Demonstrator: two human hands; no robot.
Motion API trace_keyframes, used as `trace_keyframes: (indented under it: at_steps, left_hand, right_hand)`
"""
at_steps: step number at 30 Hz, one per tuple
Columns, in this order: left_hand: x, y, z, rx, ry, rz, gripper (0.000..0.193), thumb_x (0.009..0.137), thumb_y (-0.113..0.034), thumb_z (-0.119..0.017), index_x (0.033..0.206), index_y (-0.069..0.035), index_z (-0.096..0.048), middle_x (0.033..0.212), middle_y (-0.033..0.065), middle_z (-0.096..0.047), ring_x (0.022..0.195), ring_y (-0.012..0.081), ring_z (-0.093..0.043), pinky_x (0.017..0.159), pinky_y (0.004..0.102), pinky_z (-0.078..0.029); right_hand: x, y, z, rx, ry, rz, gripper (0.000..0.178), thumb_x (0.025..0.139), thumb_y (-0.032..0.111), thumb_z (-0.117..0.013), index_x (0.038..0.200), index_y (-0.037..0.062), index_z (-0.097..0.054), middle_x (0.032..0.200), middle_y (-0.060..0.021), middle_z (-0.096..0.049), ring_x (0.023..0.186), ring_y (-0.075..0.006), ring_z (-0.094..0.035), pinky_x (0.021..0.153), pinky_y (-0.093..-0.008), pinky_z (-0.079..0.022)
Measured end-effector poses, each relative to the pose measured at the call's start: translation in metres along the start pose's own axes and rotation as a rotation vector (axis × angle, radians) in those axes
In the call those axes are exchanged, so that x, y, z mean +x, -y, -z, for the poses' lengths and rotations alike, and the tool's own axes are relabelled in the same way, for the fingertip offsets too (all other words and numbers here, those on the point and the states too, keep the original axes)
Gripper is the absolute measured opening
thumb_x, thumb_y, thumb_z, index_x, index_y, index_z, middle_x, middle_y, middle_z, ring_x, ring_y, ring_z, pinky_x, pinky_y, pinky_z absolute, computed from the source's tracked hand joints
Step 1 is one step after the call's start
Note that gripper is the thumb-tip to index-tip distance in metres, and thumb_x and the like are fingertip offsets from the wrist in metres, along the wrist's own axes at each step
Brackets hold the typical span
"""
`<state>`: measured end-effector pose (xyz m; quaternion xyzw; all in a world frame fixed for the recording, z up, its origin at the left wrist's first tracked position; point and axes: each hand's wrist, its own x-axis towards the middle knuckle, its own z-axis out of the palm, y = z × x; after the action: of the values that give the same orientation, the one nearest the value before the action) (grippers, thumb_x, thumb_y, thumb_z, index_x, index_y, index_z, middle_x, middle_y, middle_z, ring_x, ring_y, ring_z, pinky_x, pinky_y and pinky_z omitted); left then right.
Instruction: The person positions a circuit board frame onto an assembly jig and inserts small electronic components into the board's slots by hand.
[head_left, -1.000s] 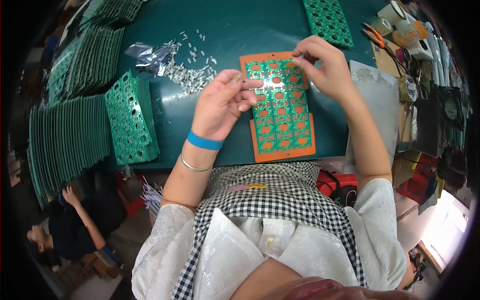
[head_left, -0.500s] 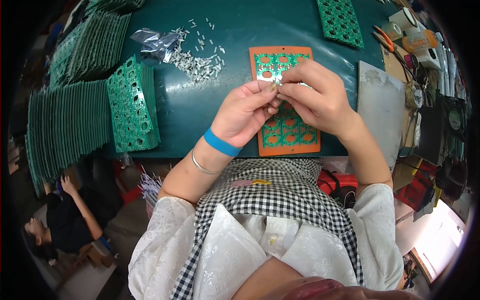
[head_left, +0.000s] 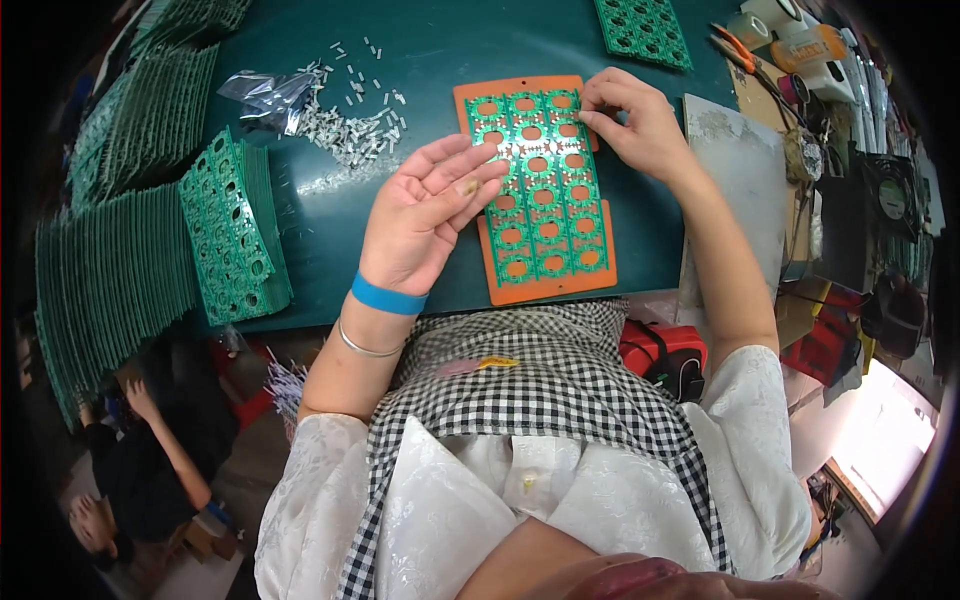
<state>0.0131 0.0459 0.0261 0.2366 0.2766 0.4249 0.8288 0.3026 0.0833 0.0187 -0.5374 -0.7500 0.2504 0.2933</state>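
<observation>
A green circuit board panel (head_left: 548,232), with rows of oval cutouts, lies on an orange tray (head_left: 513,293) on the bench. My left hand (head_left: 425,205) hovers over its left side, palm up. Its fingers are stretched out and slightly curved, with the thumb across them; whether small parts lie behind the thumb is hidden. At the panel's upper right corner, my right hand (head_left: 635,125) has thumb and fingertips pinched together; anything between them is too small to make out. Small white components (head_left: 357,138) are heaped loose beyond my left hand.
An open silvery plastic bag (head_left: 266,98) lies beside the heap. Stacked green boards (head_left: 115,255) fill the left; another board (head_left: 643,32) lies at the far right. A grey metal plate (head_left: 735,190), orange-handled pliers (head_left: 735,48) and tape rolls are on the right. A co-worker (head_left: 150,465) is at lower left.
My hands have parted: the left drew back leftward and its fingers opened out, while the right moved to the panel's far right corner. The panel is now mostly uncovered. The whole view has shifted.
</observation>
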Motion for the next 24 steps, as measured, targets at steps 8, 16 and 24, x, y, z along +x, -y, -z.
trace_keyframes:
  at_steps: [8,16,24]
  left_hand:
    - [0.001,0.003,0.003,-0.031,-0.019,0.008,0.041,0.094,0.002,-0.058,0.132,0.004,-0.043,0.129,0.0235,-0.057,0.115,0.0286,-0.062,0.097,0.0335,-0.055]
    - [0.002,0.007,0.006,-0.002,-0.001,0.075,0.037,0.092,0.0,-0.062,0.126,0.005,-0.047,0.115,0.0231,-0.065,0.099,0.0271,-0.069,0.085,0.03,-0.06]
    - [-0.001,0.008,-0.005,0.295,-0.061,-0.096,0.037,0.088,0.007,-0.064,0.123,0.006,-0.05,0.11,0.0211,-0.066,0.093,0.0275,-0.07,0.08,0.0342,-0.061]
  right_hand:
    - [0.002,-0.005,-0.003,-0.057,0.004,0.051,0.009,0.083,0.0,-0.068,0.091,-0.0013,-0.063,0.094,-0.006,-0.061,0.077,-0.0155,-0.061,0.068,-0.0275,-0.05]
    - [0.003,-0.005,-0.006,-0.059,-0.053,0.09,0.012,0.081,0.005,-0.071,0.085,0.001,-0.061,0.086,-0.0073,-0.058,0.073,-0.024,-0.061,0.065,-0.0333,-0.05]
    - [0.003,-0.007,-0.006,-0.054,-0.032,0.097,0.01,0.082,0.005,-0.071,0.085,0.001,-0.062,0.086,-0.0072,-0.058,0.073,-0.024,-0.062,0.065,-0.0335,-0.05]
